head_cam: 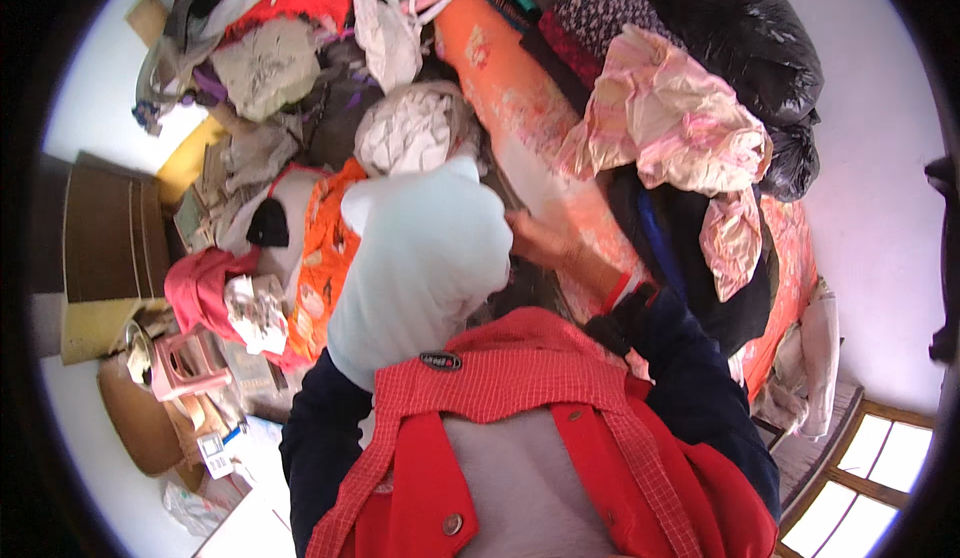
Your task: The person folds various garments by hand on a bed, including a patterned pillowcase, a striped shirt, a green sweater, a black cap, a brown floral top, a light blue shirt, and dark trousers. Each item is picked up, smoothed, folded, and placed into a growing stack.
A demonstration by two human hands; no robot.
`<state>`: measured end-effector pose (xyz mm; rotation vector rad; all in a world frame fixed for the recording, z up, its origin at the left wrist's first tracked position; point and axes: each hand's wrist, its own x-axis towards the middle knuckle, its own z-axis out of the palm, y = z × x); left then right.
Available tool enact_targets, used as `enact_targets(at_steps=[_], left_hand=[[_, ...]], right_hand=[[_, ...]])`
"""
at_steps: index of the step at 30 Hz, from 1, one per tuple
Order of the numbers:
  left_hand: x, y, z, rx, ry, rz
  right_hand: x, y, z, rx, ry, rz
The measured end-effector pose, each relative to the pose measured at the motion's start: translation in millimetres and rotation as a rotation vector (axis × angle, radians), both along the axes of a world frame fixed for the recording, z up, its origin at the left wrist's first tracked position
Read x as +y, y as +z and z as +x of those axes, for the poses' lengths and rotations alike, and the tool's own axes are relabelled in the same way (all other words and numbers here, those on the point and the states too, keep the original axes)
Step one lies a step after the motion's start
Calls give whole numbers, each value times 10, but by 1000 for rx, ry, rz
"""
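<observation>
A pale blue cloth piece, rounded and bulging, hangs in front of my chest. It covers the end of my left sleeve, so my left hand is hidden by the cloth. My right hand is at the cloth's right edge, its fingertips partly out of sight and blurred; whether they grip the fabric is unclear. A red band and a dark cuff circle the right wrist. Just beyond the blue cloth lies a clear plastic bag with white material in it.
An orange floral fabric runs beside the right hand. Pink crumpled fabric and black plastic bags are at right. Orange printed cloth, a black cloth and a pink plastic stool are at left.
</observation>
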<state>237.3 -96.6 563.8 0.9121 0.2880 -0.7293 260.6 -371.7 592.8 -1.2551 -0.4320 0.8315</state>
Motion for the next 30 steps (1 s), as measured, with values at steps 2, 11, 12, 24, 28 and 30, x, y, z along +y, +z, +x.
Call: enact_targets(at_steps=[2,11,12,24,28,30], left_hand=[[76,11,148,-17,23,64],[118,383,1096,12,130,221],[86,437,1232,3,137,221],[-1010,2315,3021,-746,-121,-539],[-1711,2839,3746,-990,-27,-269],[-1934,3118,4082,-994,-26,-103]], right_hand=[[-49,141,127,12,-20,-211],[-687,1621,1488,73,-440,262],[-813,1763,1599,-23,-483,264],[-1774,3278,2152,-482,-822,71],[-2072,3757,2270,-678,-923,-61],[-2274,3977,2354,-763,-994,-111]])
